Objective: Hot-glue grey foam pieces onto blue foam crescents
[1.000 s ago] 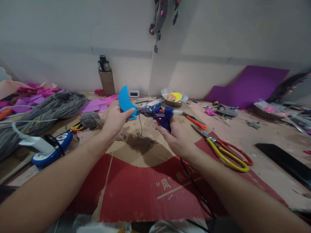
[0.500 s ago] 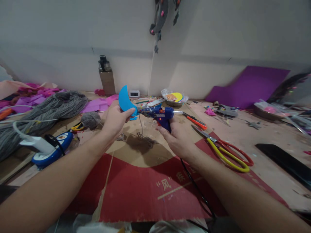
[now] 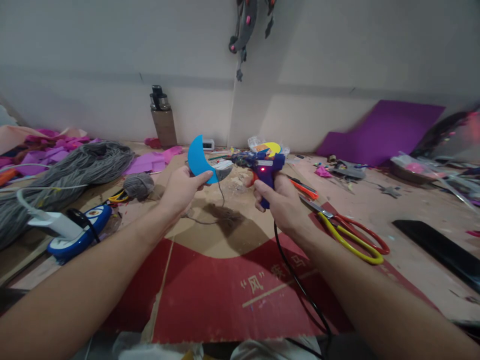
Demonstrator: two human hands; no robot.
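Note:
My left hand (image 3: 184, 187) pinches a blue crescent-shaped cutout (image 3: 200, 159) by its lower part, held up above the cardboard (image 3: 210, 300). Grey yarn (image 3: 220, 192) hangs from the crescent's right end, which looks grey, and trails onto the cardboard. My right hand (image 3: 282, 200) is wrapped around the handle of a blue hot glue gun (image 3: 267, 172) with a lit red light. The gun's nozzle points left toward the crescent, with a gap between them. A black cord runs down from the handle.
To the right lie scissors (image 3: 341, 230) with red and yellow handles, an orange cutter (image 3: 305, 188) and a black flat object (image 3: 437, 250). On the left are a grey yarn ball (image 3: 138, 186), a yarn skein (image 3: 82, 172) and a blue power strip (image 3: 80, 235). Purple sheet (image 3: 386, 132) leans on the wall.
The glue gun has moved right, away from the crescent, uncovering its grey right end. The crescent has shifted slightly right. Yarn below it now stretches out more along the cardboard.

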